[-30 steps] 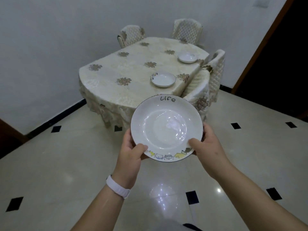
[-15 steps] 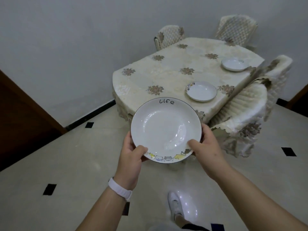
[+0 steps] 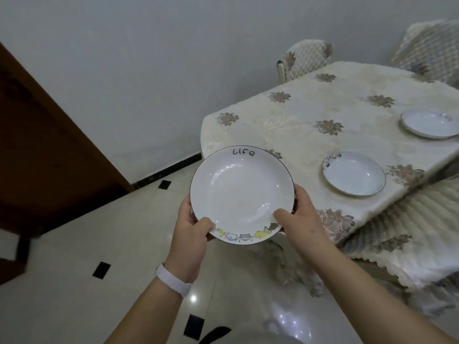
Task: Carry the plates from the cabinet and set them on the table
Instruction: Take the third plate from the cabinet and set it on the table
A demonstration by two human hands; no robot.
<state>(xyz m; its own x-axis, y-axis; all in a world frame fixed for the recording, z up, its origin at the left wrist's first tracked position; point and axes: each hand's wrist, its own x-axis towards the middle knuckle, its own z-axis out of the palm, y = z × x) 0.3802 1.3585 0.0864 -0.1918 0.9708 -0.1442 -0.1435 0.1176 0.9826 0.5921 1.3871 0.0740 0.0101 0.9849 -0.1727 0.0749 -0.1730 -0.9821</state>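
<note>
Both hands are gripping the carried plate (image 3: 242, 194). My left hand (image 3: 191, 234) is pinching its near-left rim, thumb on top, and my right hand (image 3: 298, 219) is clamping the near-right rim likewise. In the head view I am holding it level in the air, just at the table (image 3: 298, 135) corner, not yet on the cloth. A near plate (image 3: 354, 173) and a far plate (image 3: 431, 122) are already lying there. I am judging this one's set-down as pending. Whether more plates remain, I cannot tell.

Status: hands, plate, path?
Left hand and right hand grip carried plate by its rim. Not yet on table. Near plate, far plate already set. Covered chair at right.
</note>
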